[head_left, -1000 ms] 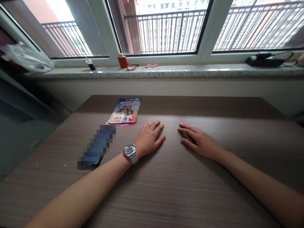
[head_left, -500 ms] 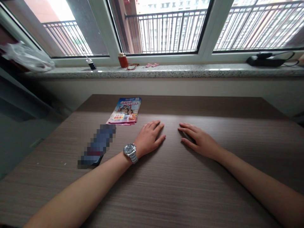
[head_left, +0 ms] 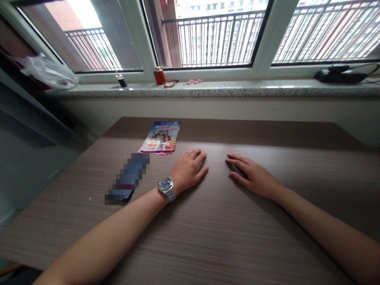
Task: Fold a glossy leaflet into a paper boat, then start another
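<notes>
Daylight enters from the window (head_left: 261, 39) behind the table (head_left: 196, 237), so strong that the buildings (head_left: 231, 5) outside look nearly white, while the curtain (head_left: 26, 114) left of the table lies in dim grey. The table has a darker band along its far edge, a pale sheen just before this band, and soft shadows on the near side of the left hand (head_left: 188, 170) and the right hand (head_left: 257, 178). Coarse pixel blocks cover a dark object (head_left: 130, 174) on the table's left part.
</notes>
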`<state>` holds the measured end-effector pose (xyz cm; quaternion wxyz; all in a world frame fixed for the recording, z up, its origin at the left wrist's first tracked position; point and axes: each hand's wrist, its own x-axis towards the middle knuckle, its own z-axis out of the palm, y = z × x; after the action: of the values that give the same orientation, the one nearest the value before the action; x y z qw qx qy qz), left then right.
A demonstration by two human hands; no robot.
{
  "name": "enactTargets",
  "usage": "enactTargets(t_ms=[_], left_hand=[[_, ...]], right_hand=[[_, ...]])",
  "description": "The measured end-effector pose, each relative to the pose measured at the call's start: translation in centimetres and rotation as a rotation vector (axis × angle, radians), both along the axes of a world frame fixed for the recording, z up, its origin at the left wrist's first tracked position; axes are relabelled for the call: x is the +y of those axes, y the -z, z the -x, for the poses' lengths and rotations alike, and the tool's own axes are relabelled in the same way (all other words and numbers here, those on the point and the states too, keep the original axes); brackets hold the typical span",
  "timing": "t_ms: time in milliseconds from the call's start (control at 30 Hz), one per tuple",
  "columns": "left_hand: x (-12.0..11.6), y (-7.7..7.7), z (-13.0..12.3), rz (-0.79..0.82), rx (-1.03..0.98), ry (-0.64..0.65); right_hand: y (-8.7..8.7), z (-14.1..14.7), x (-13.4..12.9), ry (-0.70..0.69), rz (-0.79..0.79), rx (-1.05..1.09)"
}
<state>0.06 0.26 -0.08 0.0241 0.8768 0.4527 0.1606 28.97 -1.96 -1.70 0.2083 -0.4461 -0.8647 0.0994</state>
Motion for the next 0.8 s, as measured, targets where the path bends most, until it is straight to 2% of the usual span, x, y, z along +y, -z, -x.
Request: enactTargets(t_ms=[267,500,667,800], left_hand=[[1.3,-0.6,1.6,-0.11,0.046,-0.213],[2.3,-0.1,2.5,-0.134,0.079,-0.418],[2.5,0.3,2.8,-0.075,0.123,-0.472],[2.2,0.0,2.6,-0.08,0.154,-0.45]], right_hand=[[0.0,0.0,0.0,0.0,0.003,0.023],[-0.2,-0.1,-0.1,0.0,0.004,0.038],[-0.2,-0.1,-0.1,-0.003,0.006,0.045],[-0.2,-0.2,-0.1,-0.001,0.017,0.025]])
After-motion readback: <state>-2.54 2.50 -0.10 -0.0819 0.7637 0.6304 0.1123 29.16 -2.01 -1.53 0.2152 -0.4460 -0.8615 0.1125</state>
